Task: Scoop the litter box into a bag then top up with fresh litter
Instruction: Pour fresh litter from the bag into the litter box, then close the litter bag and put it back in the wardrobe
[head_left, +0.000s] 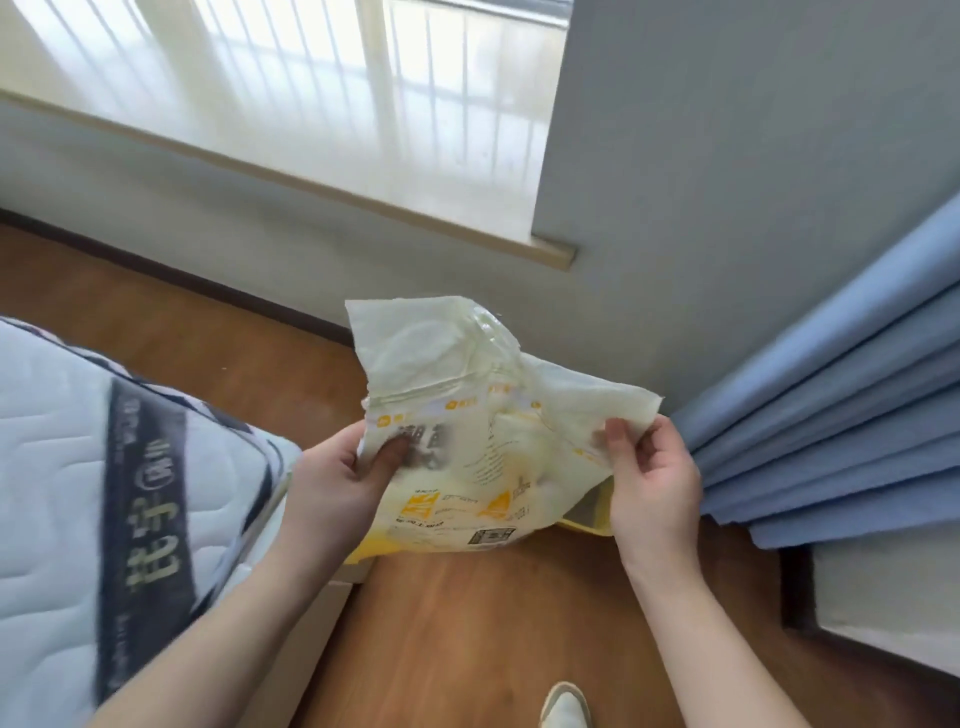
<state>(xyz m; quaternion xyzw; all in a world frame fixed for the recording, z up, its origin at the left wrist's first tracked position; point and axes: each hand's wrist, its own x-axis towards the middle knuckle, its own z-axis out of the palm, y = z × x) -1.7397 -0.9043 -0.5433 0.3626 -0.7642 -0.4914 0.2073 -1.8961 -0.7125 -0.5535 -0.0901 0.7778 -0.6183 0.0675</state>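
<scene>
The yellow and white litter bag (467, 457) is held up over the wood floor (467, 623), near the wall. The left hand (337, 483) pinches its left side and the right hand (649, 483) pinches its right edge. A mattress (78, 467) sits left, a blue curtain (831, 415) right

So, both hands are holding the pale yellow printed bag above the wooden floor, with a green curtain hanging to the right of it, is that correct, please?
Not quite: the curtain is blue, not green, as the head view shows. The rest stands: the left hand and right hand both hold the pale yellow printed bag above the wooden floor, with the curtain to its right.
</scene>
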